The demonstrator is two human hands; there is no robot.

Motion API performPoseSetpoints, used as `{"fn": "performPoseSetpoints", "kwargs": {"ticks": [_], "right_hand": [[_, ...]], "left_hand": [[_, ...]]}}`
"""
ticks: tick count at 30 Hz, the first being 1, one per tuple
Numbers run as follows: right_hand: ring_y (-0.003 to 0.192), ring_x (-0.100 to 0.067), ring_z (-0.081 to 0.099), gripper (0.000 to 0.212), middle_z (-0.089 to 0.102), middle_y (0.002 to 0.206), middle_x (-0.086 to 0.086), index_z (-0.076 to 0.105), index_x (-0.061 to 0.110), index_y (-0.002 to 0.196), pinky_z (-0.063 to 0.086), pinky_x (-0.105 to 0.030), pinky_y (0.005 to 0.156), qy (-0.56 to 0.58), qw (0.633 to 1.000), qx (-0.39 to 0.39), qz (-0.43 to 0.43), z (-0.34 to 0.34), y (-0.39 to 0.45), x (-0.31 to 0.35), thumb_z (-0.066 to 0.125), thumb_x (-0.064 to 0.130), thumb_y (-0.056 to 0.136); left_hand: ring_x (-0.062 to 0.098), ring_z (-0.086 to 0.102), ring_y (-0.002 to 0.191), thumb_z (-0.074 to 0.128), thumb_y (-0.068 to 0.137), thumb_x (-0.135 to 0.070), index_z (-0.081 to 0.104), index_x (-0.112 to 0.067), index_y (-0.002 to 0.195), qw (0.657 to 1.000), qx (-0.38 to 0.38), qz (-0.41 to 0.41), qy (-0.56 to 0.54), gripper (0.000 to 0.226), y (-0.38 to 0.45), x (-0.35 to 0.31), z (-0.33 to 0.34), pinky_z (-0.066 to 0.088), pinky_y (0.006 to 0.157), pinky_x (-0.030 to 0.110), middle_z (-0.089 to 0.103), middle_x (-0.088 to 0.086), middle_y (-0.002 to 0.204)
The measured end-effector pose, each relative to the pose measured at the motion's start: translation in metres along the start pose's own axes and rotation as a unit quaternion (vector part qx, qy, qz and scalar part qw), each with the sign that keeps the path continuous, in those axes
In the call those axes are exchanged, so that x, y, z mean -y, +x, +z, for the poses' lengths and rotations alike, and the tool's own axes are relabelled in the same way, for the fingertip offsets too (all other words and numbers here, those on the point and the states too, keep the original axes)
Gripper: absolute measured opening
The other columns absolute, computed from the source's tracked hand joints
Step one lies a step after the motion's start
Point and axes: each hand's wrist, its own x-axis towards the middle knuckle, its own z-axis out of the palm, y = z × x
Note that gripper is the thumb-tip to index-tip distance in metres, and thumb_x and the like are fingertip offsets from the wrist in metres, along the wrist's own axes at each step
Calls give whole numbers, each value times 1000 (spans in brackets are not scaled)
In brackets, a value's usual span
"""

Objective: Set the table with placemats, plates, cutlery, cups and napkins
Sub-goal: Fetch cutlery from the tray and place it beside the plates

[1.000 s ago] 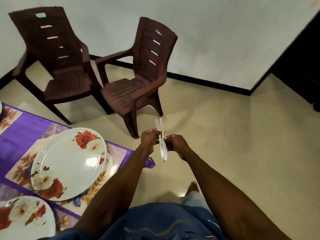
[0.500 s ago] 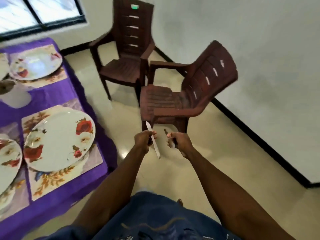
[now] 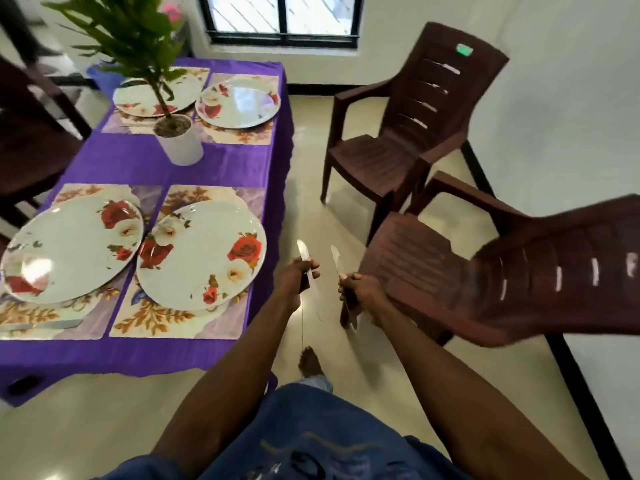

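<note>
Pale, shiny cutlery is held off the desk's right edge, over the tiled floor (image 3: 346,168): the left hand (image 3: 294,277) has its fingers curled round one knife (image 3: 304,253), blade tip up, and the right hand (image 3: 360,289) grasps a second knife (image 3: 335,256) the same way. The two pieces stand apart, side by side; blur hides their finer shape. Just left of the left hand, the desk (image 3: 214,168) wears a purple cloth and carries four floral placemats, each with a rose-patterned plate on it: the near right plate (image 3: 201,254), the near left plate (image 3: 69,247), and two far plates (image 3: 239,103) by the window (image 3: 284,15). A potted plant (image 3: 178,136) in a white pot stands between the pairs. Two brown plastic chairs (image 3: 408,133) stand right of the hands.
</note>
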Motion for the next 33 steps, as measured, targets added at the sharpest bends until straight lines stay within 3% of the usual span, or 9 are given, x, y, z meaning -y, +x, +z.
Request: {"fn": "performPoseSetpoints", "kwargs": {"ticks": [5, 9, 14, 17, 20, 25, 27, 30, 33], "right_hand": [[47, -11, 43, 19, 52, 61, -2, 65, 8, 88, 33, -24, 44, -47, 998, 18, -23, 45, 70, 61, 52, 18, 98], [44, -11, 38, 18, 48, 59, -2, 63, 8, 85, 26, -21, 41, -95, 993, 52, -42, 98, 115, 106, 48, 9, 95], [46, -13, 44, 23, 53, 56, -3, 65, 11, 75, 32, -23, 44, -168, 975, 137, -59, 163, 146, 146, 51, 0, 89], [50, -14, 50, 24, 60, 59, -4, 68, 11, 74, 39, -21, 47, -180, 966, 173, -61, 198, 163, 161, 53, -6, 83], [56, -18, 57, 22, 66, 67, -7, 70, 8, 75, 47, -23, 55, -197, 957, 205, -57, 229, 184, 176, 56, -9, 80], [54, -6, 52, 24, 63, 75, -8, 72, 2, 99, 40, -12, 44, -300, 902, 277, -141, 273, 228, 206, 60, -8, 80], [59, -9, 56, 20, 67, 76, -16, 73, 0, 92, 45, -19, 53, -334, 877, 302, -169, 284, 248, 217, 61, -8, 79], [83, -31, 65, 16, 72, 89, -22, 75, 2, 87, 52, -42, 76, -401, 832, 320, -211, 291, 281, 229, 62, -2, 77], [96, -31, 65, 20, 72, 96, -16, 75, 2, 96, 49, -37, 82, -473, 778, 348, -225, 289, 308, 237, 61, 3, 82]], "left_hand": [[16, 60, 58, 57, 96, -16, 65, -7, 104, 996, -46, 20, -75, 14, 55, -52, -18, 50, 56, 27, 65, 6, 71], [16, 50, 49, 55, 95, -15, 66, -9, 93, 985, -129, 26, -108, 14, 84, -86, -46, 40, 47, 26, 57, 6, 65], [17, 46, 45, 58, 89, -20, 62, -11, 76, 960, -171, -2, -222, 16, 92, -103, -85, 32, 46, 23, 54, 5, 59], [16, 49, 47, 53, 95, -16, 68, -7, 97, 940, -256, 39, -224, 18, 95, -106, -109, 36, 46, 25, 59, 3, 59], [17, 50, 51, 51, 96, -13, 68, -5, 103, 919, -305, 58, -245, 21, 98, -110, -124, 38, 47, 26, 60, 5, 62], [16, 50, 51, 49, 96, -11, 66, -3, 106, 877, -368, 79, -298, 21, 116, -121, -131, 36, 45, 25, 58, 7, 63], [16, 49, 51, 48, 97, -10, 66, -3, 105, 854, -401, 90, -318, 20, 128, -130, -127, 35, 44, 25, 57, 7, 65], [17, 48, 52, 49, 98, -11, 65, -5, 101, 817, -450, 85, -349, 18, 148, -144, -115, 34, 46, 26, 57, 8, 66], [18, 46, 53, 54, 96, -17, 66, -6, 91, 788, -477, 76, -381, 17, 167, -162, -91, 34, 51, 27, 57, 9, 66]]}}
